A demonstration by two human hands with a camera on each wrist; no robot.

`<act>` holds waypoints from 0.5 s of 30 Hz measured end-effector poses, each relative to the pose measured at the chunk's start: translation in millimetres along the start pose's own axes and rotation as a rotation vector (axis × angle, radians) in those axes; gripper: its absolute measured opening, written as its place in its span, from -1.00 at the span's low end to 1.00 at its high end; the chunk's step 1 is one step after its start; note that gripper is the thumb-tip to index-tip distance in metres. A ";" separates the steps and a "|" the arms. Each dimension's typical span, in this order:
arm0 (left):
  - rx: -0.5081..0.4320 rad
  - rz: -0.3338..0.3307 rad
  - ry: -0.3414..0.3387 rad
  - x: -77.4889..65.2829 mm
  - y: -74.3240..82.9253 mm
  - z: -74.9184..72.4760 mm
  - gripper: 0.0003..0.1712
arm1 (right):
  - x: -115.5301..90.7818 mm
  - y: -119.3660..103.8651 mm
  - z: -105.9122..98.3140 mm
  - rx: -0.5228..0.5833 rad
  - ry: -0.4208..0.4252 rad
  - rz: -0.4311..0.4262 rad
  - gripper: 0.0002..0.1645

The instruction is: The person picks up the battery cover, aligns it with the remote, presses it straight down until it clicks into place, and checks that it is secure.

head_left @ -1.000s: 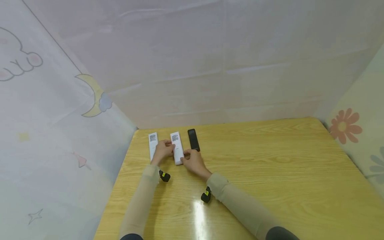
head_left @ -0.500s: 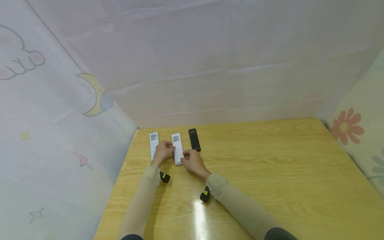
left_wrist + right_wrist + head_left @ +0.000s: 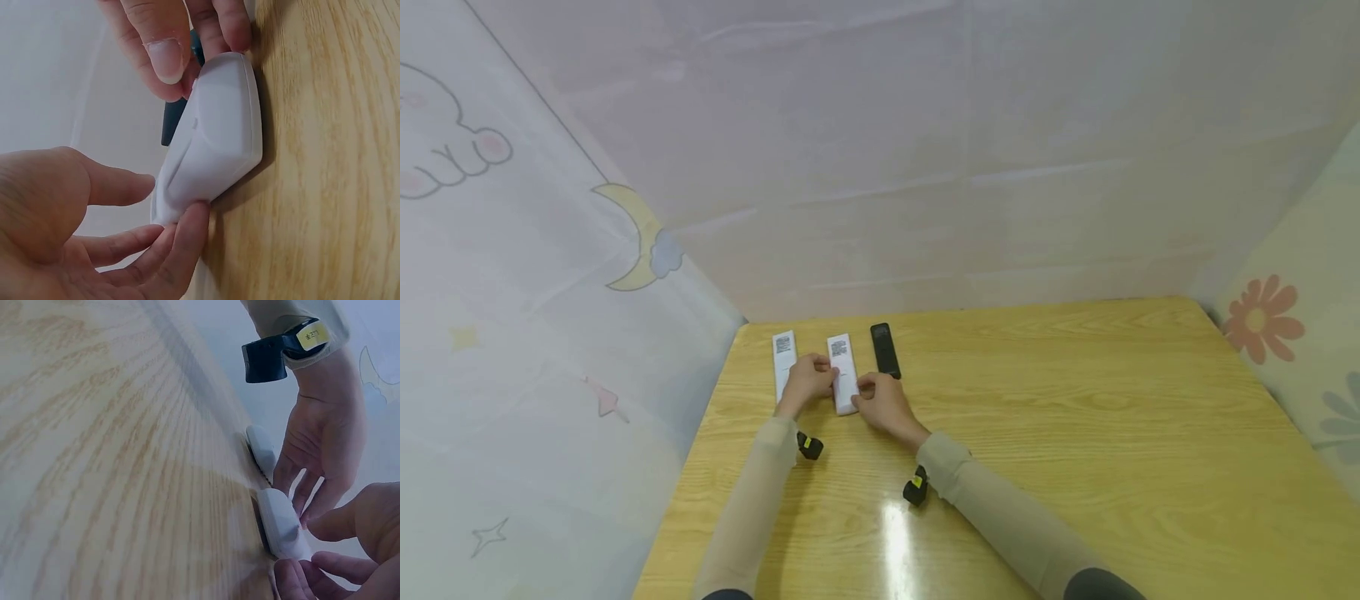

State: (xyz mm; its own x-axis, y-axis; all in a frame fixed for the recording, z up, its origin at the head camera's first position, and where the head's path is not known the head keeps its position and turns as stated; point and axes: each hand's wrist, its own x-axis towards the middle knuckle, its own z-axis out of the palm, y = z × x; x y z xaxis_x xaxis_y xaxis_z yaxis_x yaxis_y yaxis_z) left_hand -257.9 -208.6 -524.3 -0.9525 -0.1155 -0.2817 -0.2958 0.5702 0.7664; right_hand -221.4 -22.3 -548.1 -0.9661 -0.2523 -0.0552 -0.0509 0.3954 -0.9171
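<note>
A white remote control (image 3: 844, 385) lies back side up between my hands, a printed label near its far end. My left hand (image 3: 807, 383) pinches its left edge with thumb and fingers. On the opposite edge, nearer the close end, the thumb and fingers of my right hand (image 3: 886, 407) hold it. The left wrist view shows the rounded near end of this remote (image 3: 228, 119) close to the wood. A second white remote control (image 3: 784, 350), also labelled, is partly hidden behind my left hand. To the right lies a black remote control (image 3: 885, 350), just beyond my right fingers.
The wooden table (image 3: 1075, 433) reaches far to the right and toward me. A pale fabric wall (image 3: 880, 208) closes off its back edge, and a printed one (image 3: 587, 400) its left. Small black cameras (image 3: 915, 487) hang at both wrists.
The far end of the middle white remote has shifted slightly toward me. Both hands keep nearly the same places on it, and the other two remotes lie as before.
</note>
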 end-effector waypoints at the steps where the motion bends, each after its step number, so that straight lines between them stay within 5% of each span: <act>1: 0.022 0.005 0.001 0.0 0.6 -0.2 -0.50 | -0.1 0.9 -1.8 0.002 -0.003 -0.005 -0.65; 15: 0.143 0.144 0.034 1.2 6.7 -8.7 -0.66 | 1.1 21.6 -74.5 -0.032 0.093 -0.141 -0.83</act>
State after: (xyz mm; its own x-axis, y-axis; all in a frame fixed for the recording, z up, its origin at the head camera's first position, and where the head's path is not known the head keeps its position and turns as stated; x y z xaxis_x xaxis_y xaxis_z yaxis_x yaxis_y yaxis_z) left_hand -261.7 -212.0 -514.5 -0.9868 -0.0505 -0.1541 -0.1457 0.6925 0.7066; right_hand -242.5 51.8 -538.6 -0.9679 -0.2249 0.1118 -0.1946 0.3903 -0.8999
